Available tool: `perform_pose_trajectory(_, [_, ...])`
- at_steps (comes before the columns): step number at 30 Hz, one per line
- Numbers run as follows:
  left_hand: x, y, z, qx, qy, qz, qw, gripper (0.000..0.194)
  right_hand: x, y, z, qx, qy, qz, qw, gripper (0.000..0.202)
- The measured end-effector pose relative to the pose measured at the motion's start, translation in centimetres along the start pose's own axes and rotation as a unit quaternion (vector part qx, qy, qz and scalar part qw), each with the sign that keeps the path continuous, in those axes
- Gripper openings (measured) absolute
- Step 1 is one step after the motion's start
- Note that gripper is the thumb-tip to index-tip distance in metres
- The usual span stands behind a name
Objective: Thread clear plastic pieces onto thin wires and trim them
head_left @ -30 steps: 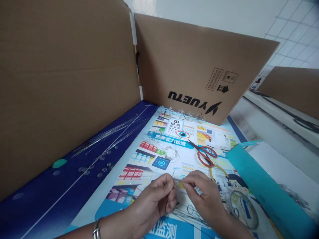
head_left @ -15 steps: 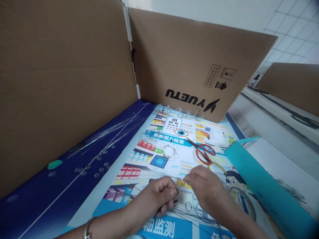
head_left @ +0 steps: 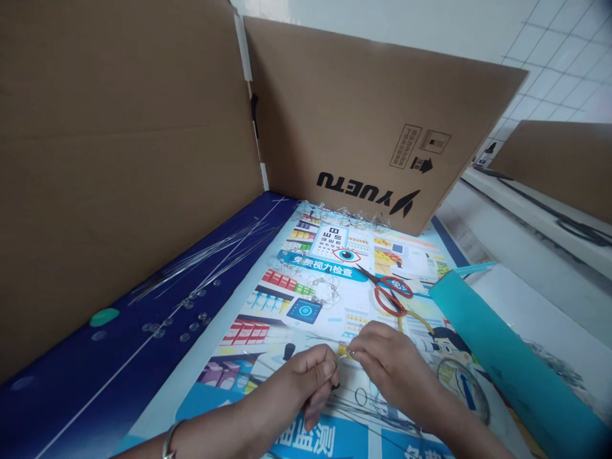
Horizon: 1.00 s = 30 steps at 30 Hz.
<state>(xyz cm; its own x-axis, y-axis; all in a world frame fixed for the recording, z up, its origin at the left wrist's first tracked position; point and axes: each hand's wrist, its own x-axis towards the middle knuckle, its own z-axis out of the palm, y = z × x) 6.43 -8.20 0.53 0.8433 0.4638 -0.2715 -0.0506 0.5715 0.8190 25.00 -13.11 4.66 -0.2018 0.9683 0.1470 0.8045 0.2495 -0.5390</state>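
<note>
My left hand point(head_left: 310, 382), with a bangle at the wrist, is closed, thumb pressed to the fingers on a thin wire. Just to its right, my right hand point(head_left: 389, 360) pinches something small at its fingertips, beside the wire; a tiny clear piece shows there. The two hands are close but apart. Loose thin wires point(head_left: 363, 411) lie on the printed sheet below them. Beyond the hands are red-handled scissors point(head_left: 392, 295), open, and a ring of wire with clear beads point(head_left: 324, 290).
Clear beads point(head_left: 185, 319) and long straight wires point(head_left: 205, 255) lie on the blue surface at left, near a green disc point(head_left: 104, 317). Cardboard panels point(head_left: 373, 121) stand behind. A teal box point(head_left: 516, 357) is at right, near a tape roll point(head_left: 463, 389).
My right hand has shifted slightly left and down, closer to my left hand. A small clear piece now shows at its fingertips. My left hand has barely moved.
</note>
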Motion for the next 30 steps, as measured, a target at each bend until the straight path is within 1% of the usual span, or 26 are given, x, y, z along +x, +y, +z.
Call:
perform_pose_trajectory(2, [-0.1,0.0,0.0,-0.014,-0.001,0.001,1.0,0.028,0.2,-0.1,0.1,0.053,0.009,0.039,0.998,0.013])
perform_pose_trajectory(4, [0.0,0.0,0.0,-0.024,-0.002,0.0,1.0,0.027,0.3,-0.2,0.4,0.093,0.019,0.069,0.993,0.014])
perform_pose_trajectory(7, [0.0,0.0,-0.1,-0.026,0.0,-0.003,1.0,0.027,0.4,-0.4,0.6,0.108,0.024,0.076,0.991,0.019])
perform_pose_trajectory(12, [0.0,-0.2,-0.2,-0.01,0.004,-0.014,1.0,0.027,0.2,-0.4,0.6,0.093,0.016,0.051,0.994,0.022])
perform_pose_trajectory(16, [0.0,0.1,-0.2,0.027,0.009,-0.03,0.999,0.028,0.1,-0.2,0.1,0.084,0.002,0.018,0.996,0.025])
perform_pose_trajectory(22, [-0.3,1.0,0.2,0.116,0.004,-0.056,0.992,0.028,0.1,-0.4,-1.5,0.053,-0.08,-0.046,0.994,0.025])
perform_pose_trajectory(24, [-0.4,1.0,0.3,0.131,0.005,-0.061,0.989,0.03,0.1,-0.4,-1.7,0.043,-0.101,-0.053,0.993,0.025])
perform_pose_trajectory(27, [-0.4,1.0,0.3,0.124,0.023,-0.064,0.99,0.031,-0.1,-0.4,-1.7,0.012,-0.104,-0.04,0.994,0.025])
perform_pose_trajectory(30, [-0.2,0.9,0.3,0.104,0.04,-0.056,0.992,0.033,-0.2,-0.7,-1.4,-0.018,-0.088,-0.053,0.995,0.033])
